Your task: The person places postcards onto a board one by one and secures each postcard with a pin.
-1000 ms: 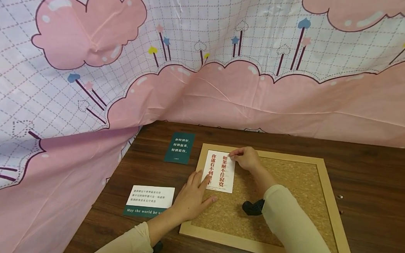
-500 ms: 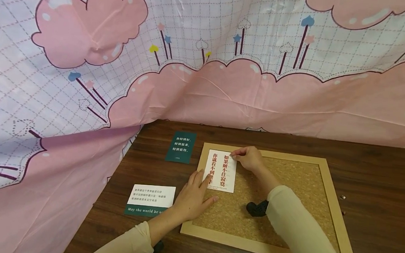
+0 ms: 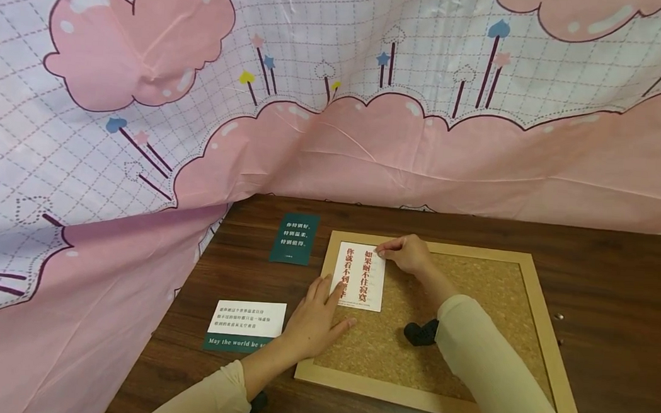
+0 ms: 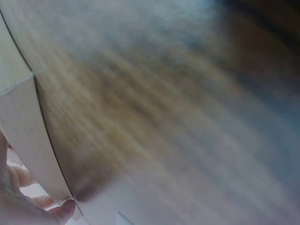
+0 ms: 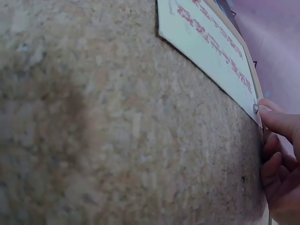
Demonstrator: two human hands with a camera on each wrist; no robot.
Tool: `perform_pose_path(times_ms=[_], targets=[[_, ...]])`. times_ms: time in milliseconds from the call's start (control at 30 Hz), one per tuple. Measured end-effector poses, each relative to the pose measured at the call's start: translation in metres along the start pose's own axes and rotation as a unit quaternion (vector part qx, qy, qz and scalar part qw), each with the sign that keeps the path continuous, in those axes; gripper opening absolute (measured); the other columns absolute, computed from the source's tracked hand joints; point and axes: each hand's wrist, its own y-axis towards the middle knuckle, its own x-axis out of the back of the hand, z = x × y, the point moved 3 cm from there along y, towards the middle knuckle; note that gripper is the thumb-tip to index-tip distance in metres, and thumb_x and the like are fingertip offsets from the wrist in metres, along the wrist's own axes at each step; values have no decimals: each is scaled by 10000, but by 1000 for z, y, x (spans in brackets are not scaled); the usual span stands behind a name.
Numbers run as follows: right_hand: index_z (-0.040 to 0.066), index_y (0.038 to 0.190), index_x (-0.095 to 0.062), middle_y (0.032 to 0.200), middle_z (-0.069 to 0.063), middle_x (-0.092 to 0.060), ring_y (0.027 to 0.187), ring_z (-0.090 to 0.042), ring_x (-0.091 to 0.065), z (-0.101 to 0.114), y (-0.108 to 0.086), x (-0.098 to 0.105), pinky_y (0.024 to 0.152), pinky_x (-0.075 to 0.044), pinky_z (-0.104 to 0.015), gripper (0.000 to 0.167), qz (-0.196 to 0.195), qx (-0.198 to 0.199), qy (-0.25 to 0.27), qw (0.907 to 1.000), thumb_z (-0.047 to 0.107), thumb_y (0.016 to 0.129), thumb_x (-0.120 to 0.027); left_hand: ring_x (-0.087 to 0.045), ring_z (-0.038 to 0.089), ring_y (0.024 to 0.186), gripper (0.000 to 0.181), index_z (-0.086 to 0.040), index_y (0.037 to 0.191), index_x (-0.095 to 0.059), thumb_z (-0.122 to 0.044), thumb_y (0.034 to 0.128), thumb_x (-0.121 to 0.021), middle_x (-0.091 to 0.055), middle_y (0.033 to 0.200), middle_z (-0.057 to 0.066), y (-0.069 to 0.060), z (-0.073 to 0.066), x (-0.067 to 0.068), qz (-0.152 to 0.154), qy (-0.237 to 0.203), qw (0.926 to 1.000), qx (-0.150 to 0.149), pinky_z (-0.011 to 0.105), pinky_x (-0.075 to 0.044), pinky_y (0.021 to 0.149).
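Observation:
A white card with red characters lies at the upper left of a wood-framed cork board. At the card's top right corner, my right hand pinches a small shiny thumbtack between thumb and fingers. The other fingers of that hand are curled in the right wrist view. My left hand rests with fairly straight fingers over the board's left frame, its fingertips on the card's lower left part. In the left wrist view the fingers lie at the frame's edge, and much is blurred.
Left of the board on the dark wooden table lie a green card and a white-and-green card. Small shiny tacks lie to the board's right. A pink patterned cloth hangs behind and at the left.

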Motion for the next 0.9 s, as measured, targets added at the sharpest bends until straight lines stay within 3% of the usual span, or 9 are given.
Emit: perform_pose_path(times_ms=[900], targets=[[133, 1014, -781, 1154, -108, -713, 1159, -318, -601, 0, -1, 0, 985, -459, -456, 185, -88, -172, -126, 9997, 229, 941, -641, -217, 375, 1458, 741, -100, 1515, -329, -564, 957, -479, -211, 1580, 188, -1, 0, 0, 76, -103, 9999, 90, 551, -433, 1021]])
